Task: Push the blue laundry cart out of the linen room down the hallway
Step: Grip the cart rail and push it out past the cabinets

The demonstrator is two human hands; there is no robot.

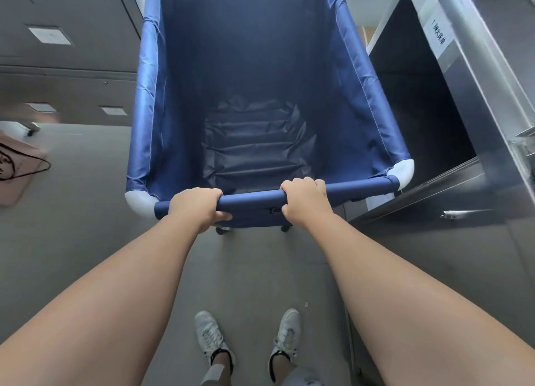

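Fingers (298, 183) of both hands curl tight around the cart (252, 96) bar (252, 202); cart wheels mostly hidden, far end cut off.

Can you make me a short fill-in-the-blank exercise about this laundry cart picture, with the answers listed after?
1. Both hands grip the cart's padded ____.
2. The blue laundry cart holds no linen; it is ____.
3. The metal cabinet stands on the cart's ____ side.
4. The left hand and right hand are both ____ around the bar.

Answers: handle; empty; right; closed
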